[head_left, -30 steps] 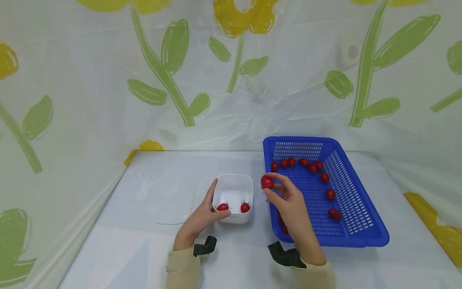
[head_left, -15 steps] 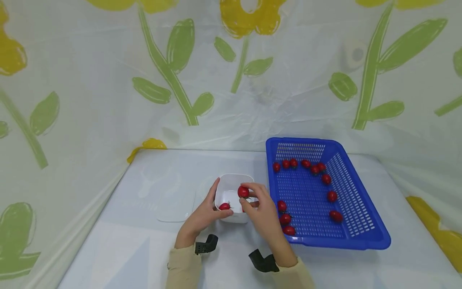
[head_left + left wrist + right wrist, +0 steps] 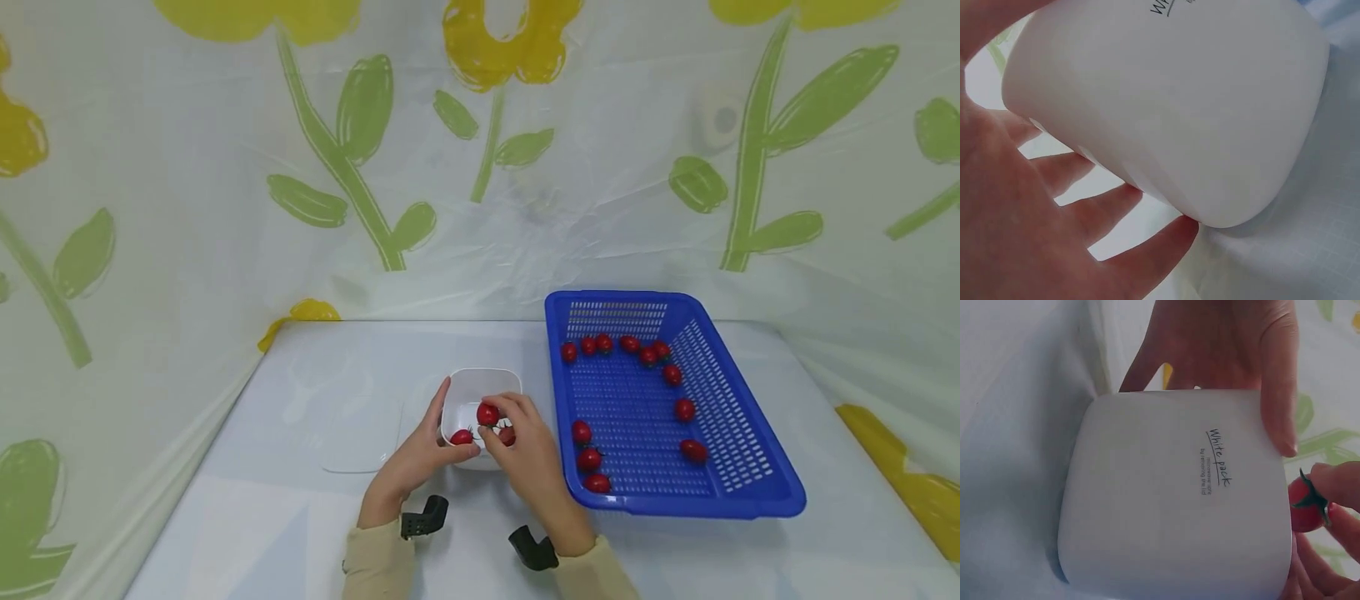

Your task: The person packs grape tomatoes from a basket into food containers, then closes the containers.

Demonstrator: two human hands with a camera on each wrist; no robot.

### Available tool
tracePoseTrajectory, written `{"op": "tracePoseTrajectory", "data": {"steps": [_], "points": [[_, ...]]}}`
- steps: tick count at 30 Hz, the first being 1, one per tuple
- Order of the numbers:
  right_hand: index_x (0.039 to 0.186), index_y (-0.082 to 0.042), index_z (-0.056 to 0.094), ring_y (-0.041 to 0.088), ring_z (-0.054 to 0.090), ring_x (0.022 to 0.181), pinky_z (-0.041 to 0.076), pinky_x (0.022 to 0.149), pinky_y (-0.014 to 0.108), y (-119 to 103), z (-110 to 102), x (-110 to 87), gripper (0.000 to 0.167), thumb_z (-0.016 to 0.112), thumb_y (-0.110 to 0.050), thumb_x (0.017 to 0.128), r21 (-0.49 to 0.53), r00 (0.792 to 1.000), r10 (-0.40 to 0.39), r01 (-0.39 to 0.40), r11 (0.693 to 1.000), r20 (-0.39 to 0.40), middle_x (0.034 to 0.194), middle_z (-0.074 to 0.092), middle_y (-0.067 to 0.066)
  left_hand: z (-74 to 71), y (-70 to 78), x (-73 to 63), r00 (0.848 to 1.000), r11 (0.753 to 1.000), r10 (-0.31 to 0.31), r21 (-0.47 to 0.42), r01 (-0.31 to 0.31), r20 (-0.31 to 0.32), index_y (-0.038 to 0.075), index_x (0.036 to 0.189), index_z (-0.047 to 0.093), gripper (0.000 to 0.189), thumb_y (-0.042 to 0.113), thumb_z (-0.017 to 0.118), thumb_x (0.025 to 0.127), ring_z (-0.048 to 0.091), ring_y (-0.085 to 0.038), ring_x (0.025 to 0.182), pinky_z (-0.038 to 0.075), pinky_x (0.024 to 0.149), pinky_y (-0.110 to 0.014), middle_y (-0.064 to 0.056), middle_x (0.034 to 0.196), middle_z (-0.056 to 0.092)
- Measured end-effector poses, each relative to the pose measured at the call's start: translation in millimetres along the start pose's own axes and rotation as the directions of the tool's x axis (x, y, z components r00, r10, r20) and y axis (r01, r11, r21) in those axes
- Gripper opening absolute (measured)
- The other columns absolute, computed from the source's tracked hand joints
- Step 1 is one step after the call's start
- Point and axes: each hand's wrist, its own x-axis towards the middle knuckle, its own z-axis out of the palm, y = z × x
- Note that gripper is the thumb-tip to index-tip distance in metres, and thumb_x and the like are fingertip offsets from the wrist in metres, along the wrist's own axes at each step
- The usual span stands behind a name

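Note:
My left hand [image 3: 420, 460] holds a white square plastic container [image 3: 480, 381], thumb over its near rim and fingers along its left side. In the left wrist view the spread fingertips [image 3: 1179, 234] touch the container's wall [image 3: 1172, 112]. My right hand [image 3: 531, 458] pinches a red cherry tomato [image 3: 487, 414] between thumb and fingers, over the container's opening. The right wrist view shows this tomato [image 3: 1305, 509] at the rim, its green stem end facing the camera. Inside lie a cherry tomato [image 3: 461, 437] at the left and another [image 3: 507, 436] partly behind my right hand.
A blue perforated basket [image 3: 750, 417] stands to the right, several cherry tomatoes [image 3: 684, 409] scattered along its sides. On the table left of the container lies a clear lid [image 3: 360, 442]. Behind the table hangs a flower-printed sheet [image 3: 600, 208].
My right hand has carried the pinched tomato left from the basket's edge to over the container, then slightly lower. My left hand keeps holding the container.

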Motion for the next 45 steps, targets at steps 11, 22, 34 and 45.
{"op": "tracePoseTrajectory", "data": {"steps": [11, 22, 34, 45], "points": [[0.111, -0.015, 0.062, 0.012, 0.049, 0.094, 0.049, 0.071, 0.023, -1.6, 9.6, -2.8, 0.04, 0.074, -0.012, 0.073, -0.154, 0.999, -0.037, 0.034, 0.987, -0.019, 0.111, 0.053, 0.0, -2.2, -26.8, 12.0, 0.999, 1.0, -0.015, 0.024, 0.016, -0.046, 0.049, 0.137, 0.006, 0.097, 0.037, 0.074, 0.07, 0.039, -0.03, 0.117, 0.041, 0.087, -0.046, -0.003, 0.146, 0.016], [0.109, -0.016, 0.064, 0.011, 0.047, 0.096, 0.049, 0.07, 0.021, 0.4, 9.3, -3.6, 0.04, 0.075, -0.012, 0.072, -0.164, 0.998, -0.061, 0.058, 0.985, -0.013, 0.11, 0.053, -0.001, -1.4, -29.3, 11.9, 0.998, 0.998, -0.03, 0.046, 0.033, -0.057, 0.054, 0.135, 0.004, 0.097, 0.042, 0.074, 0.068, 0.041, -0.028, 0.115, 0.039, 0.089, -0.048, 0.0, 0.145, 0.016], [0.104, -0.017, 0.066, 0.009, 0.048, 0.091, 0.048, 0.067, 0.019, 3.0, 9.5, -1.9, 0.032, 0.074, -0.012, 0.073, -0.172, 0.997, -0.072, 0.068, 0.983, -0.019, 0.109, 0.053, -0.001, -1.1, -11.9, 6.7, 1.0, 0.998, -0.015, 0.067, 0.016, -0.017, 0.043, 0.14, -0.001, 0.1, 0.035, 0.073, 0.073, 0.047, -0.029, 0.105, 0.041, 0.087, -0.044, -0.004, 0.147, 0.012], [0.105, -0.019, 0.065, 0.008, 0.05, 0.086, 0.047, 0.066, 0.019, -0.6, 6.0, -2.6, 0.025, 0.067, -0.018, 0.08, -0.102, 0.999, -0.045, 0.045, 0.994, 0.006, 0.106, 0.055, -0.005, -1.5, -28.9, 13.6, 0.999, 0.999, 0.003, 0.04, -0.001, -0.033, 0.05, 0.137, 0.002, 0.099, 0.039, 0.074, 0.07, 0.053, -0.024, 0.097, 0.041, 0.084, -0.042, 0.002, 0.144, 0.017]]}}
